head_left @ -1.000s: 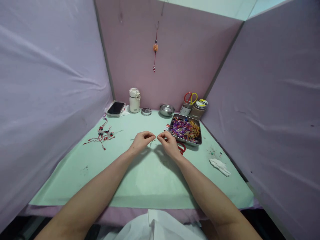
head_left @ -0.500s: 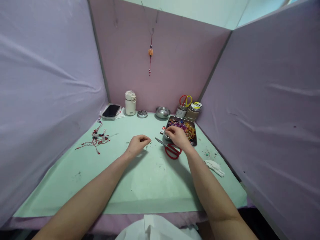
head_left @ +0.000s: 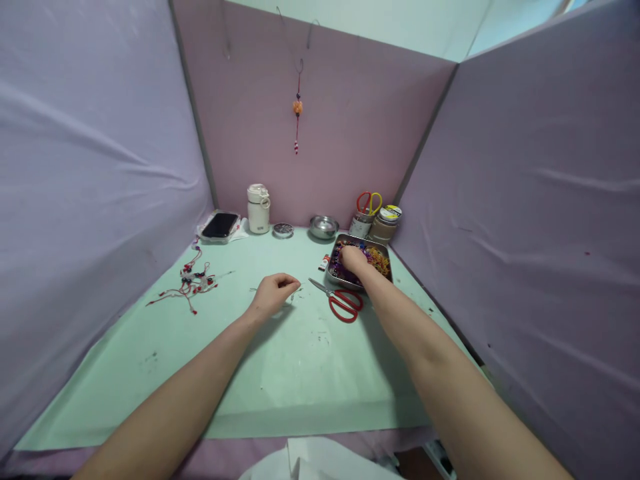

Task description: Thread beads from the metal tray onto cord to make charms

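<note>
Above the middle of the green cloth, my left hand [head_left: 274,293] is closed in a pinch. A thin strand, maybe wire or a needle, shows at both sides of its fingers; the exact kind is too fine to make out. My right hand [head_left: 354,259] reaches down into a metal tray [head_left: 345,285] of small coloured beads and cords, and its fingertips are hidden there. Right in front of the tray lie scissors with red handles [head_left: 346,305], blades pointing left toward my left hand.
Red cord pieces with beads [head_left: 193,283] lie at left. Along the back stand a phone [head_left: 221,225], white bottle [head_left: 259,210], round tin [head_left: 283,231], steel bowl [head_left: 324,228], scissors in a jar [head_left: 360,225] and lidded jar [head_left: 385,225]. A beaded pendant [head_left: 297,108] hangs on the back wall.
My right hand has moved from the tray's near left edge into the beads. The right forearm now covers the white cloth on the right. My left hand keeps its pinch in place.
</note>
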`<state>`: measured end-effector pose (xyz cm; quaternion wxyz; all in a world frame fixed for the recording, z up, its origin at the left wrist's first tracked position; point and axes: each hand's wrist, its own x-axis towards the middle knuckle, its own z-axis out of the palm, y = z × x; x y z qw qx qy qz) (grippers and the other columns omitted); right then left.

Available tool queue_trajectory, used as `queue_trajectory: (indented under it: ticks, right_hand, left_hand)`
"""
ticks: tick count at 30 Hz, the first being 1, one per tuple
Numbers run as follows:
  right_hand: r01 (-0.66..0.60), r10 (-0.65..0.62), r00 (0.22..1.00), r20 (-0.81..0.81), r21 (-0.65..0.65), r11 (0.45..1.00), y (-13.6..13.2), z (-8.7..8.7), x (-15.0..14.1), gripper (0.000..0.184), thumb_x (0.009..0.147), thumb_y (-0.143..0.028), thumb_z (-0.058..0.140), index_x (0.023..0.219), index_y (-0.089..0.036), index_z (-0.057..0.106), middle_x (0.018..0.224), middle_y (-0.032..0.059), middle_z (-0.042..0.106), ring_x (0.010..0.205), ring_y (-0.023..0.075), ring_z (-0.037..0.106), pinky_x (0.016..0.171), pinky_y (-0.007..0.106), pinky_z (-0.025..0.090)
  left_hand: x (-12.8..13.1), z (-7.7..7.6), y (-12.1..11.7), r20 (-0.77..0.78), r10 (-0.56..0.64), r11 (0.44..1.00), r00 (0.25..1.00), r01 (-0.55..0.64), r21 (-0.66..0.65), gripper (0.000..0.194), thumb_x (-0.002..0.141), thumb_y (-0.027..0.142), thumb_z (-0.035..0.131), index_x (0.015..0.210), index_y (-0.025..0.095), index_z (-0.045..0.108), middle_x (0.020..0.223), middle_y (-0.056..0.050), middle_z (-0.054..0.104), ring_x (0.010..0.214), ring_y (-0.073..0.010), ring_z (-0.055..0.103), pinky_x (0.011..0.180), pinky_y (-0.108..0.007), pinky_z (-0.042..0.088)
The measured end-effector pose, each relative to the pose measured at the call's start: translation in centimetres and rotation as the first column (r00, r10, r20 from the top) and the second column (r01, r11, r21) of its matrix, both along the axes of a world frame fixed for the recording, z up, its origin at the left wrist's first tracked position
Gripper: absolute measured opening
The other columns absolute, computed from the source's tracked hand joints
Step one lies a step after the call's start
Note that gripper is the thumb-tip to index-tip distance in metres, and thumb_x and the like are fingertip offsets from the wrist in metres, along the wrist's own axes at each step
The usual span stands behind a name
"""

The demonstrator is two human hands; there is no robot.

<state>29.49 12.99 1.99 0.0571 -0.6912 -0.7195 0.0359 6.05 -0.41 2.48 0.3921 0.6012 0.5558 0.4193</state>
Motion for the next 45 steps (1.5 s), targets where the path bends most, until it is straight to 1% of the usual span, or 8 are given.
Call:
queue_trajectory:
  ticks: [14, 22, 25, 27, 30, 33, 37, 45]
  right_hand:
    - [0.047, -0.046, 0.998, 0.036, -0.019, 0.999, 1.0, -0.6, -0.7, 0.027, 0.078, -0.006, 0.054, 0.101, -0.005, 0.067, 0.102, 0.0236, 0.067, 0.098, 0.0266, 0.064, 0.080, 0.028, 0.046]
    - [-0.047, 0.070, 0.991, -0.113, 0.197, 0.979, -3.6, 3.1, -1.4, 0.020, 0.077, -0.011, 0.051, 0.087, -0.017, 0.068, 0.093, 0.0117, 0.070, 0.091, 0.0235, 0.063, 0.077, 0.030, 0.044]
    - [-0.130, 0.285, 0.824, -0.489, 0.327, 0.936, -7.1, 3.1, -3.2, 0.016, 0.073, -0.014, 0.055, 0.083, -0.018, 0.066, 0.079, 0.0041, 0.068, 0.077, 0.0175, 0.061, 0.073, 0.029, 0.044]
    - [-0.165, 0.333, 0.550, -0.766, 0.292, 0.942, -9.3, 2.3, -4.8, 0.015, 0.072, -0.022, 0.060, 0.085, -0.019, 0.067, 0.076, 0.0023, 0.067, 0.070, 0.0154, 0.060, 0.069, 0.029, 0.046]
    - [-0.225, 0.192, 0.179, -0.965, 0.150, 0.963, -11.4, 0.7, -6.6, 0.020, 0.067, -0.033, 0.069, 0.081, -0.018, 0.069, 0.070, 0.0025, 0.067, 0.067, 0.0151, 0.060, 0.068, 0.031, 0.048]
    - [-0.256, 0.024, -0.039, -0.999, 0.033, 0.966, -12.0, -0.3, -7.2, 0.024, 0.062, -0.032, 0.075, 0.080, -0.018, 0.071, 0.076, 0.0043, 0.070, 0.071, 0.0149, 0.063, 0.075, 0.032, 0.049]
    - [-0.245, -0.094, -0.155, -0.984, -0.054, 0.968, -11.7, -0.5, -7.1, 0.027, 0.056, -0.028, 0.080, 0.078, -0.018, 0.070, 0.078, 0.0038, 0.070, 0.073, 0.0134, 0.063, 0.075, 0.029, 0.049]
    - [-0.271, -0.094, -0.150, -0.984, -0.050, 0.961, -11.9, -0.6, -7.2, 0.025, 0.058, -0.029, 0.081, 0.077, -0.020, 0.067, 0.077, 0.0006, 0.067, 0.073, 0.0122, 0.061, 0.070, 0.026, 0.047]
  left_hand:
    - [-0.2, -0.4, 0.3, -0.016, 0.009, 1.000, 1.000, -0.008, 0.022, 0.026, 0.065, 0.038, 0.063, 0.073, 0.015, 0.070, 0.071, -0.005, 0.067, 0.068, -0.0165, 0.056, 0.065, -0.028, 0.042]
    - [-0.1, -0.3, 0.3, 0.043, 0.036, 0.999, 0.998, -0.037, 0.007, 0.025, 0.064, 0.037, 0.064, 0.073, 0.014, 0.069, 0.070, -0.004, 0.066, 0.065, -0.0150, 0.054, 0.064, -0.028, 0.041]
    - [-0.2, -0.5, 0.4, 0.072, 0.034, 0.999, 0.997, -0.037, 0.032, 0.026, 0.065, 0.039, 0.065, 0.072, 0.014, 0.069, 0.068, -0.003, 0.065, 0.063, -0.0141, 0.053, 0.063, -0.027, 0.040]
    - [-0.1, -0.6, 0.4, 0.085, 0.034, 0.998, 0.996, -0.038, 0.044, 0.027, 0.065, 0.040, 0.066, 0.072, 0.014, 0.069, 0.067, -0.003, 0.064, 0.061, -0.0134, 0.051, 0.061, -0.027, 0.039]
    - [0.0, -0.7, 0.3, 0.101, 0.032, 0.997, 0.994, -0.039, 0.062, 0.028, 0.066, 0.041, 0.066, 0.072, 0.014, 0.068, 0.064, -0.001, 0.062, 0.059, -0.0123, 0.049, 0.059, -0.026, 0.038]
    - [0.0, -0.6, 0.3, 0.108, 0.040, 0.995, 0.993, -0.050, 0.086, 0.027, 0.066, 0.041, 0.065, 0.072, 0.014, 0.068, 0.063, -0.001, 0.060, 0.057, -0.0115, 0.047, 0.058, -0.026, 0.038]
    - [0.1, -0.6, 0.2, 0.120, 0.031, 0.993, 0.992, -0.044, 0.110, 0.026, 0.067, 0.040, 0.064, 0.072, 0.014, 0.067, 0.063, -0.001, 0.060, 0.059, -0.0117, 0.048, 0.060, -0.026, 0.039]
    - [0.2, -0.5, 0.0, 0.136, 0.010, 0.984, 0.991, -0.034, 0.175, 0.018, 0.069, 0.034, 0.061, 0.072, 0.016, 0.065, 0.073, -0.003, 0.065, 0.072, -0.0155, 0.057, 0.074, -0.029, 0.045]
